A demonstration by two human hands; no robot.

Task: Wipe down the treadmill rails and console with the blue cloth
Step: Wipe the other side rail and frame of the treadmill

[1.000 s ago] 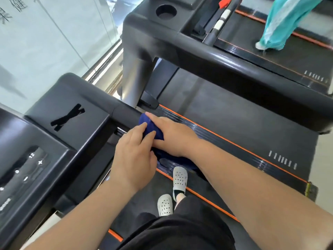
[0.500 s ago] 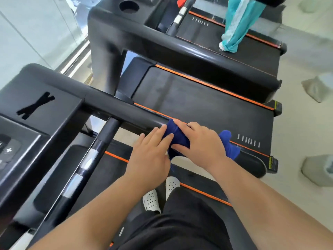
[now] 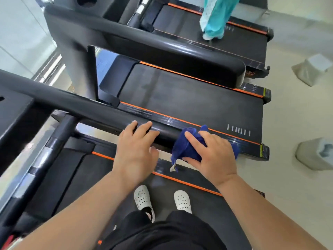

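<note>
A black side rail [image 3: 75, 103] of the treadmill runs from the left console down to the right, in front of me. The blue cloth [image 3: 182, 148] is bunched over the rail's far right end. My right hand [image 3: 209, 156] grips the cloth and wraps it round the rail. My left hand [image 3: 135, 150] rests on the bare rail just left of the cloth, fingers laid flat over the top. Part of the console [image 3: 12, 112] shows at the left edge. A corner of the cloth hangs below the rail.
A centre handlebar [image 3: 45, 150] with silver sensor plates slants at lower left. My feet in white clogs [image 3: 144, 197] stand on the belt. A second treadmill's rail [image 3: 162, 49] lies beyond. Another person's teal trouser legs [image 3: 214, 17] stand on a farther belt. Grey blocks [image 3: 313, 154] sit on the floor at right.
My right hand has slid the cloth along the rail toward its right end. My left hand has come off the cloth and now lies on the bare rail. The view has swung rightward.
</note>
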